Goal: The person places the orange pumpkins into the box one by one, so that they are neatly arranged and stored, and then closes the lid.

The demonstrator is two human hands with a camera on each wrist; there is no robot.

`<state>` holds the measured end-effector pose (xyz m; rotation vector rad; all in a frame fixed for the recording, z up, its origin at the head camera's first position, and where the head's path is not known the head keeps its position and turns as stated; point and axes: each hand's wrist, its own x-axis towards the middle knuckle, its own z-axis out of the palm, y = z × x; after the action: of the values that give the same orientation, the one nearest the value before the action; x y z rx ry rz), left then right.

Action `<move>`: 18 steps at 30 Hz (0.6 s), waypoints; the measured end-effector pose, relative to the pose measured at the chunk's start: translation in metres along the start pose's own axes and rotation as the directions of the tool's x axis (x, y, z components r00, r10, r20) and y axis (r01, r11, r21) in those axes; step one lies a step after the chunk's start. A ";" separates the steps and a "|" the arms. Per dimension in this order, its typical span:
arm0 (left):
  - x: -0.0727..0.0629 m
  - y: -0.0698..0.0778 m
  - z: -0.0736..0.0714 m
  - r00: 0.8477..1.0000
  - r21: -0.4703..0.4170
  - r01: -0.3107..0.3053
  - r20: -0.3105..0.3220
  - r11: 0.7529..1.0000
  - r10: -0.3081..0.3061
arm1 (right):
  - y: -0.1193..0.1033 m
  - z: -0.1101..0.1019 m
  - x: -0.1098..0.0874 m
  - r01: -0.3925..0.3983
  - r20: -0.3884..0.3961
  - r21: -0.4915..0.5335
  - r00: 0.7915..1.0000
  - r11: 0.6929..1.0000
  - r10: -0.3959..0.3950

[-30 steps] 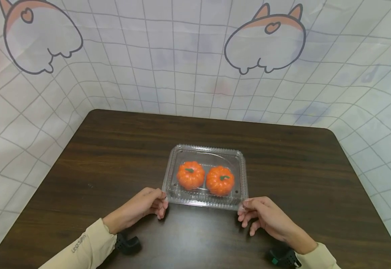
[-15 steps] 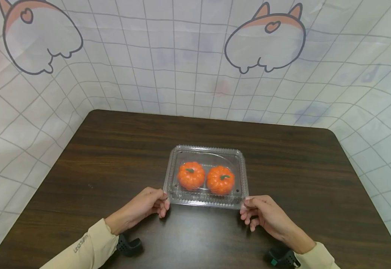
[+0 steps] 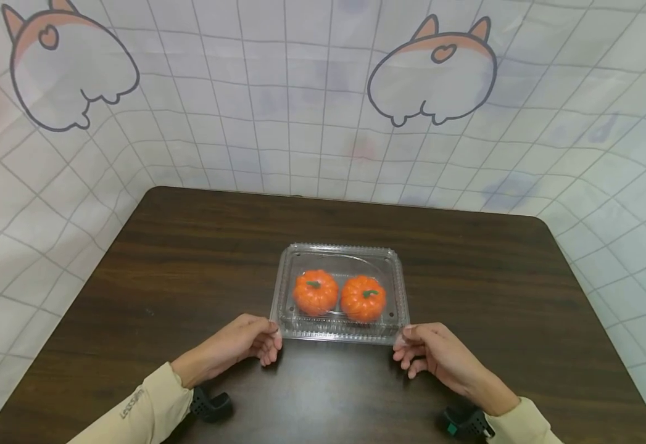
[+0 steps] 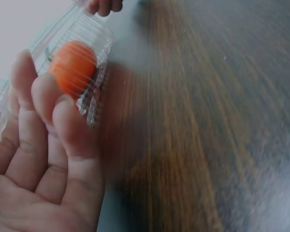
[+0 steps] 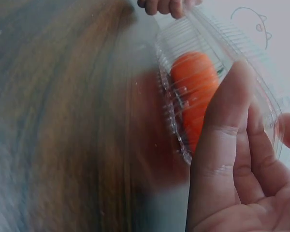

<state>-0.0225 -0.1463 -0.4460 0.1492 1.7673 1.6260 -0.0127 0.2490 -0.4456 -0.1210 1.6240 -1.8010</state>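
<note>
A clear plastic clamshell box (image 3: 334, 333) with a ribbed rim sits near the middle of the table. Two small orange pumpkins (image 3: 315, 292) with green stems lie side by side inside it, seen through its lid. My left hand (image 3: 247, 339) pinches the box's near left corner between thumb and fingers. At the near right corner, my right hand (image 3: 434, 351) pinches the rim in the same way. In the right wrist view, the thumb and fingers of the right hand (image 5: 246, 159) meet at the clear edge, and an orange pumpkin (image 5: 195, 92) shows through the ribbed wall.
The dark wooden table (image 3: 189, 259) extends on every side of the box. A white curtain (image 3: 311, 111) with a grid pattern and cartoon animals stands behind the table and along both sides. Black straps with small devices (image 3: 211, 405) are worn on both wrists.
Both hands keep their pinch on the box corners. The box and pumpkins have hardly moved; the head view has tilted slightly upward.
</note>
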 end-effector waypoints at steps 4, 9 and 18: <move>0.001 -0.002 -0.003 1.000 -0.021 0.014 0.023 1.000 -0.014 | 0.000 -0.004 0.001 -0.019 0.001 0.004 1.000 1.000 0.019; -0.001 -0.002 -0.010 0.999 -0.029 0.033 0.011 0.999 -0.033 | -0.002 -0.010 0.000 -0.037 0.001 0.007 0.999 0.999 0.037; -0.007 -0.003 -0.028 0.999 0.016 0.031 -0.032 0.999 -0.030 | -0.003 -0.029 -0.006 -0.059 -0.043 -0.016 0.997 0.998 0.058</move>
<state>-0.0323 -0.1734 -0.4476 0.1039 1.7990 1.6002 -0.0236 0.2764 -0.4471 -0.0429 1.6561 -1.7557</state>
